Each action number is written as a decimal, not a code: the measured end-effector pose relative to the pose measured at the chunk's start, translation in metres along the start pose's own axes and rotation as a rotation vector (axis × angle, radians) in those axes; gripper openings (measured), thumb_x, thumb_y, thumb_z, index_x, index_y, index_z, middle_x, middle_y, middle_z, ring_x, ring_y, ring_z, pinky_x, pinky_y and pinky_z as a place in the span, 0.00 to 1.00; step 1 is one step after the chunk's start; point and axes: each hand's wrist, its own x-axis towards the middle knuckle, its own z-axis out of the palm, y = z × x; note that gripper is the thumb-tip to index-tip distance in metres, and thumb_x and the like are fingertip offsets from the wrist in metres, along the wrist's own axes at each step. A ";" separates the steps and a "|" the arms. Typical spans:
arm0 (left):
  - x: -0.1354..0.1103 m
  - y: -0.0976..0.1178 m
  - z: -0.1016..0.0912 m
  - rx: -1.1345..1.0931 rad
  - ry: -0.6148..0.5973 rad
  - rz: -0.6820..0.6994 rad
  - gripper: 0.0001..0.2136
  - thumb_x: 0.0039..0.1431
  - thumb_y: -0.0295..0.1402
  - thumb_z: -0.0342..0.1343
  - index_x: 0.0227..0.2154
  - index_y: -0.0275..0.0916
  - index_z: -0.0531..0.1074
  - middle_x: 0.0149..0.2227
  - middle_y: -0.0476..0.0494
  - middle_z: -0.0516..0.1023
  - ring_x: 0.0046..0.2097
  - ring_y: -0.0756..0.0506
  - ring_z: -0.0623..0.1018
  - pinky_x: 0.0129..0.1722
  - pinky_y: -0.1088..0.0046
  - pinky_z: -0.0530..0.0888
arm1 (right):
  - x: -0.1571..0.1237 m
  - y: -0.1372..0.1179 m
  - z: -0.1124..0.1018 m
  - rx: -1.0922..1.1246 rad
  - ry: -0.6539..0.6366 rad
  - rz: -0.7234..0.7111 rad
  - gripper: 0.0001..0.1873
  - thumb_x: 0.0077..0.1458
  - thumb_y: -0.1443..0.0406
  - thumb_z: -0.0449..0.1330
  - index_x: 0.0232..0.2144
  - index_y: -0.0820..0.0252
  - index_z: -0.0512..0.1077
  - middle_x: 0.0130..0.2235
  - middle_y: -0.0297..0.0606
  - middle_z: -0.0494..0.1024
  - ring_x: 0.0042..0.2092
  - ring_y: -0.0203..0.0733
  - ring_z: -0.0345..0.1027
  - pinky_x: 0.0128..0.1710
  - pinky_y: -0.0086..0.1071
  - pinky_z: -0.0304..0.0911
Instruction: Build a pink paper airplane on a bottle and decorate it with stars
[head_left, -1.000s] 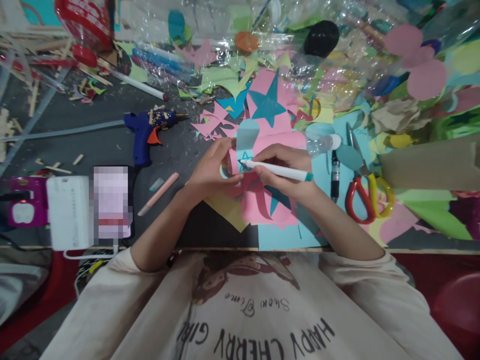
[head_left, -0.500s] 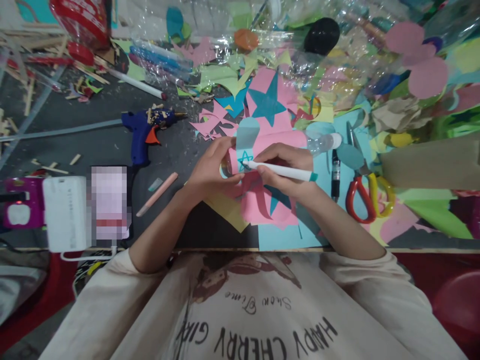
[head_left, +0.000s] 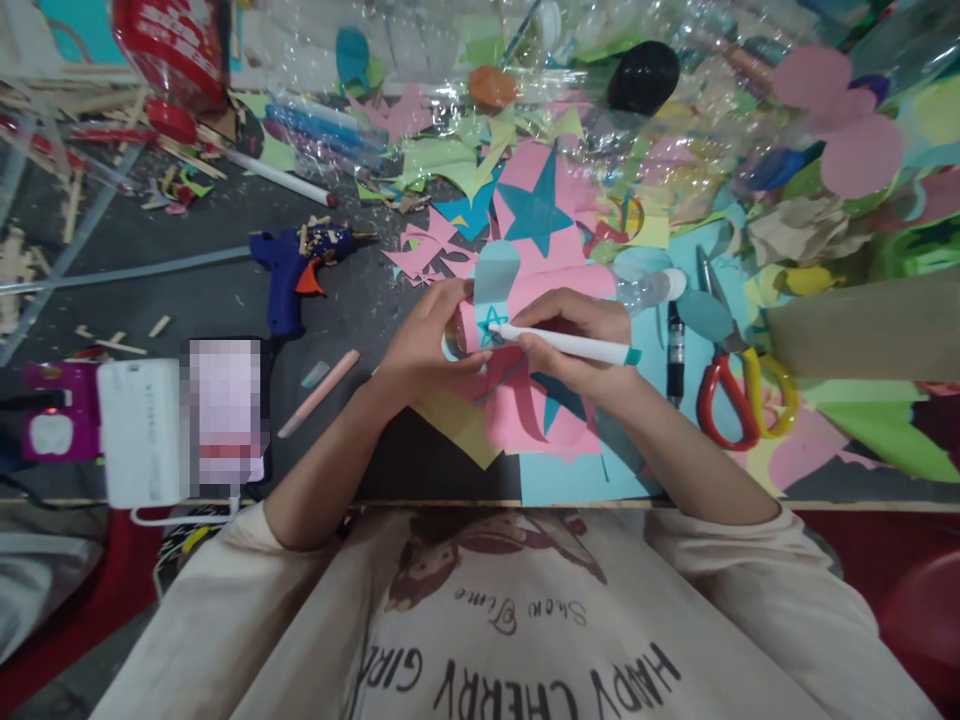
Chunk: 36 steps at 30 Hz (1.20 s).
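Note:
A clear plastic bottle [head_left: 636,289] wrapped in pink paper lies on its side, its white cap pointing right. Around its base end my left hand [head_left: 430,340] is closed, fingers on the far side and thumb on the near side. My right hand [head_left: 574,335] grips a white marker [head_left: 581,344] with a green end. The marker's tip rests on a green star outline [head_left: 493,325], drawn on a light blue paper strip [head_left: 496,265] over the pink wrap. Beyond the bottle a dark teal paper star [head_left: 536,205] lies on pink paper; another is partly hidden below my right hand.
On the left are a blue glue gun [head_left: 289,275], a phone [head_left: 225,410], a white power bank [head_left: 142,430] and a pink pen [head_left: 319,393]. To the right lie scissors [head_left: 727,400] with red and yellow handles and a black pen [head_left: 676,355]. Paper scraps and clear plastic crowd the back.
The whole view has shifted slightly, so things appear a little farther right and lower. Both hands keep their hold, and the marker tip stays within the star outline.

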 end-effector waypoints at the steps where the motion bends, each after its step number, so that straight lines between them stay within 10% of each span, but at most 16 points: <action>1: 0.000 0.000 0.000 -0.003 0.000 0.002 0.32 0.51 0.39 0.65 0.60 0.43 0.63 0.60 0.40 0.70 0.61 0.36 0.71 0.59 0.62 0.71 | -0.001 0.001 0.000 -0.001 0.024 -0.005 0.12 0.60 0.53 0.63 0.31 0.53 0.75 0.29 0.34 0.79 0.27 0.37 0.72 0.26 0.33 0.67; 36: 0.001 0.003 -0.001 0.015 -0.011 -0.032 0.33 0.51 0.40 0.65 0.60 0.44 0.64 0.60 0.40 0.70 0.61 0.34 0.70 0.59 0.56 0.70 | 0.000 0.000 -0.001 -0.015 0.067 0.018 0.15 0.57 0.51 0.64 0.30 0.54 0.74 0.28 0.34 0.78 0.29 0.38 0.71 0.27 0.32 0.66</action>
